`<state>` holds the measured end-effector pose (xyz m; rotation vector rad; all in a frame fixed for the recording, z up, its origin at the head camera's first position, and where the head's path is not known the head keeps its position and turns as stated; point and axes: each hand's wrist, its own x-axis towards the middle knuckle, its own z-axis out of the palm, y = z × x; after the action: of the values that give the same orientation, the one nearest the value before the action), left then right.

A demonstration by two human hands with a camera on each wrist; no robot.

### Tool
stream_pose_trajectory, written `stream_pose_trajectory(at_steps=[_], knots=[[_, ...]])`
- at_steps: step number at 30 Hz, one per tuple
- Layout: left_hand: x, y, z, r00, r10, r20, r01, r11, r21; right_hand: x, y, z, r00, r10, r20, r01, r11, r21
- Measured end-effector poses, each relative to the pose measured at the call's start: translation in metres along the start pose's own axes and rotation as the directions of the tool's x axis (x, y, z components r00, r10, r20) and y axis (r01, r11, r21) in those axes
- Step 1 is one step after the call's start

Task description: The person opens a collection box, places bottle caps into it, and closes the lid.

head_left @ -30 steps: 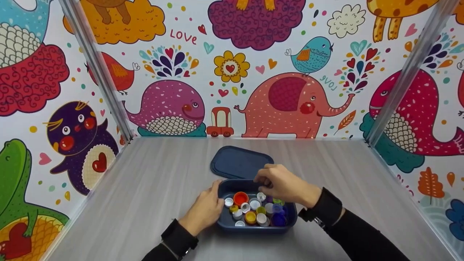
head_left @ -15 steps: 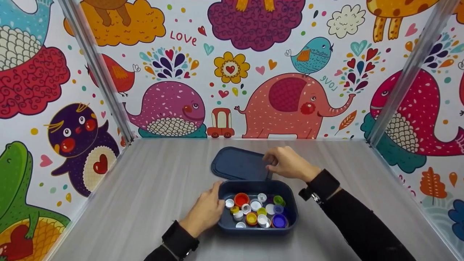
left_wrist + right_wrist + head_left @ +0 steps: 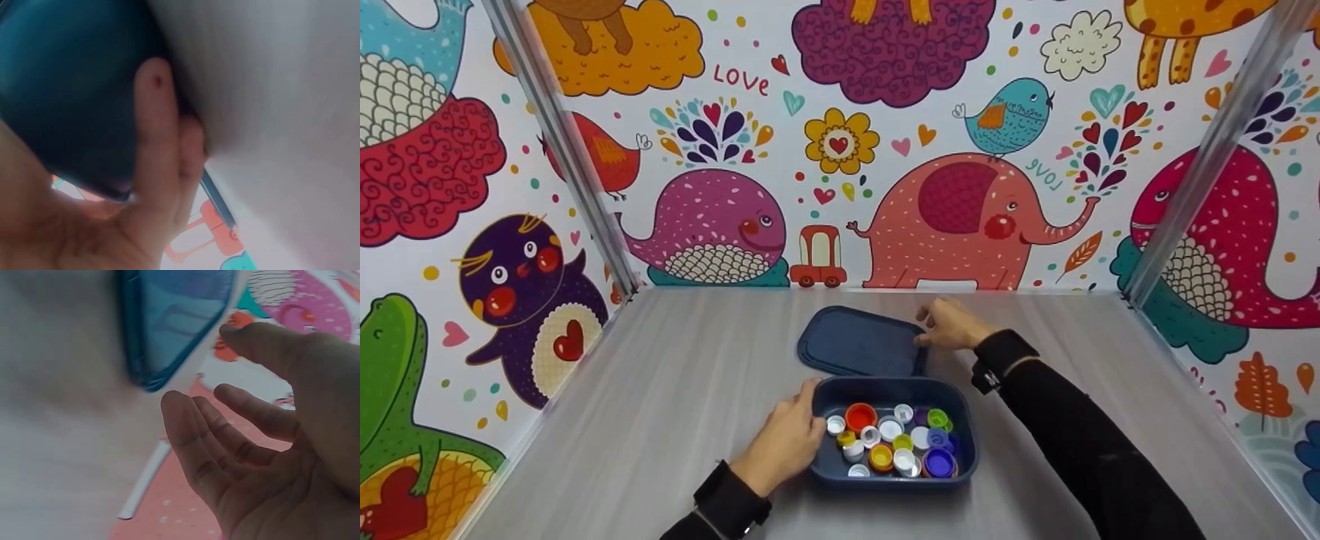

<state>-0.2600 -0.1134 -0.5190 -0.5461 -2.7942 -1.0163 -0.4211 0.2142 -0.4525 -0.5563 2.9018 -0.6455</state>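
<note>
A dark blue plastic container (image 3: 885,480) stands without its lid near the front of the table. Several bottle caps lie inside, among them a red-orange cap (image 3: 861,418), a blue cap (image 3: 939,463) and a green cap (image 3: 937,419). My left hand (image 3: 784,435) holds the container's left side; in the left wrist view its fingers (image 3: 157,129) lie along the outer wall. Behind the container, the dark blue lid (image 3: 855,341) lies flat. My right hand (image 3: 954,326) is at the lid's right edge, fingers spread and holding nothing; in the right wrist view a small gap separates them from the lid.
A grey wood-grain table (image 3: 697,375) carries everything. Patterned panels with cartoon animals enclose the back and both sides, joined by metal corner posts (image 3: 562,150).
My right hand has moved from above the container, back and slightly right, to the lid's right edge. The left hand stays on the container, which has hardly moved.
</note>
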Motion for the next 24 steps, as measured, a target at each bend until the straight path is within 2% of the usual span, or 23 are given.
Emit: stream_pose_trajectory(at_steps=[9, 17, 24], knots=[[0.001, 0.002, 0.003, 1.000, 0.018, -0.007, -0.018, 1.000, -0.002, 0.015, 0.011, 0.015, 0.990, 0.121, 0.070, -0.116, 0.991, -0.069], [0.000, 0.002, 0.000, 1.000, -0.004, -0.001, 0.004, 1.000, -0.001, 0.022, 0.018, 0.020, 0.991, 0.102, 0.083, -0.101, 0.995, -0.012], [-0.002, -0.002, -0.002, 0.996, 0.080, -0.044, -0.078, 0.996, 0.038, 0.022, 0.020, 0.020, 0.982, 0.109, 0.156, -0.111, 0.994, 0.003]])
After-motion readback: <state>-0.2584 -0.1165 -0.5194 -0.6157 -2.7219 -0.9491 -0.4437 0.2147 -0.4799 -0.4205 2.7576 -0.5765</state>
